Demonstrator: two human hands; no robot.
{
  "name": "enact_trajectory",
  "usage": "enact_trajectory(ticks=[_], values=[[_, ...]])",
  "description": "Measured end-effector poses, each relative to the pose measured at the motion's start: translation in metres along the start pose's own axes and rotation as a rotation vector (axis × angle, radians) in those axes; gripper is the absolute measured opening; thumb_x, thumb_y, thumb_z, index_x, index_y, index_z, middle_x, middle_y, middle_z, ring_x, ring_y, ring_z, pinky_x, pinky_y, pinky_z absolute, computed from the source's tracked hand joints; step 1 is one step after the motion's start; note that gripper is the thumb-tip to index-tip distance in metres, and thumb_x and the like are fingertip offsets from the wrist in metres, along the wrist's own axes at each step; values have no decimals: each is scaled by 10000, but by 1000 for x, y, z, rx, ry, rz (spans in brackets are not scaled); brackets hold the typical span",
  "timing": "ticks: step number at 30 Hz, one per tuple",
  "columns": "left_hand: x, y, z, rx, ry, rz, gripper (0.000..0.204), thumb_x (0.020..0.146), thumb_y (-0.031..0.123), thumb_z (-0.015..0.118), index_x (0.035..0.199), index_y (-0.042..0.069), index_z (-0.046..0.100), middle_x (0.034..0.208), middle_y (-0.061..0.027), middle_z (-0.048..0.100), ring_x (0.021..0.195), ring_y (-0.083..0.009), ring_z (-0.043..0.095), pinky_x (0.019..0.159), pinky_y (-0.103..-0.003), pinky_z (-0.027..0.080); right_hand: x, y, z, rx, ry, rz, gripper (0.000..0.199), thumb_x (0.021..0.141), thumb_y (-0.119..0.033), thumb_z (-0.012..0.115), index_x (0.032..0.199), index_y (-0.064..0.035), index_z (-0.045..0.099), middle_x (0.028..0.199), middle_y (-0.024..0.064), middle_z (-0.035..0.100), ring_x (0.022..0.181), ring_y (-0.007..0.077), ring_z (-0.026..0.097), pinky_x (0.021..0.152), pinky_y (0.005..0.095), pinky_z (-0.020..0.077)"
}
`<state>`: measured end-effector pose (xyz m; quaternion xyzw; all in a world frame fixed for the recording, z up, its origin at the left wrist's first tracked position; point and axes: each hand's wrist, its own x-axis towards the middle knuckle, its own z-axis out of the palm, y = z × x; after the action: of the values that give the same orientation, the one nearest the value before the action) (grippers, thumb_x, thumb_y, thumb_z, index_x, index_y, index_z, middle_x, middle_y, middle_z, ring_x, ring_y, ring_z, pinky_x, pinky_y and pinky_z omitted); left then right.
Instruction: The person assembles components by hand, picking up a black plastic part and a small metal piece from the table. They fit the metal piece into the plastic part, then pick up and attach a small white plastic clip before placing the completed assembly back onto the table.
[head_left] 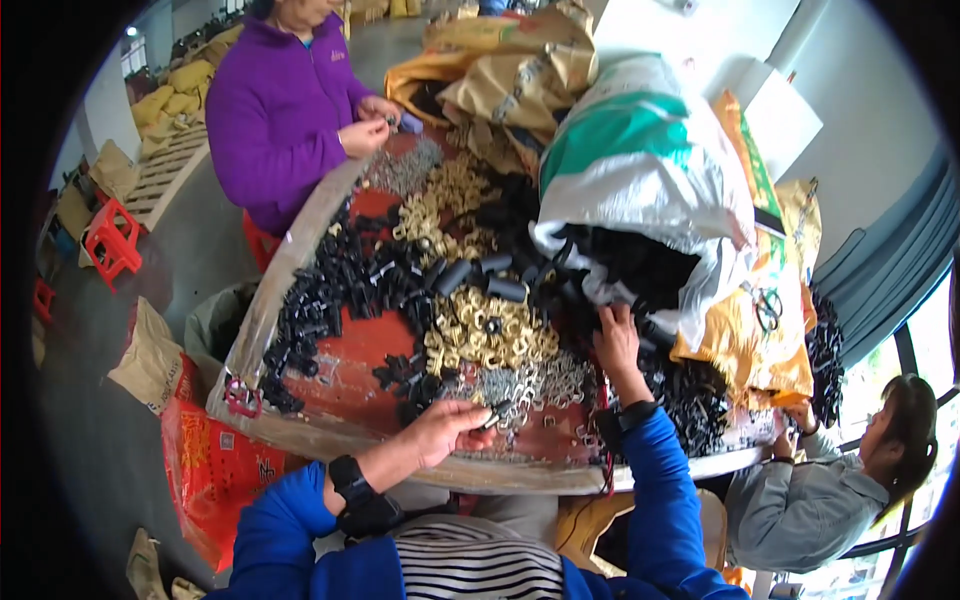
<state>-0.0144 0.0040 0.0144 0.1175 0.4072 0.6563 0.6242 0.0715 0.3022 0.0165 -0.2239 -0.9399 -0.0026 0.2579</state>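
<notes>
My left hand (450,430) is closed in a pinch around a small black part (491,420), just above the table's near edge. A light spot shows on that part, but its exact kind is too small to make out. Farther right, my right hand (620,345) reaches out with fingers extended and apart, its fingertips at the black plastic parts (575,320) by the mouth of a white and green woven sack (640,185). Between my hands lie gold-coloured metal pieces (485,335) and a heap of small silver metal pieces (530,388).
The table (350,350) has a reddish top and a raised pale rim. Black parts (315,300) cover its left side. A person in purple (275,120) handles something small at the far left; another in grey (815,505) works at the right. Scissors (768,308) lie on an orange sack (745,345).
</notes>
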Motion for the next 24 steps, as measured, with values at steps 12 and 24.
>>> enact_trajectory(ticks=[12,24], values=[[-31,5,12,-38,19,41,163,794,158,498,905,38,497,831,-89,568,748,-159,561,649,-236,461,-26,-29,-72,713,429,318,299,659,-98,595,937,-56,495,903,86,519,780,208,498,702,318,398],[-42,10,23,-51,34,136,158,779,146,520,888,32,512,822,-75,563,692,-119,549,612,-220,467,-88,-99,-93,2140,-156,803,329,782,-255,466,1005,-13,466,874,90,528,620,128,500,521,209,395]])
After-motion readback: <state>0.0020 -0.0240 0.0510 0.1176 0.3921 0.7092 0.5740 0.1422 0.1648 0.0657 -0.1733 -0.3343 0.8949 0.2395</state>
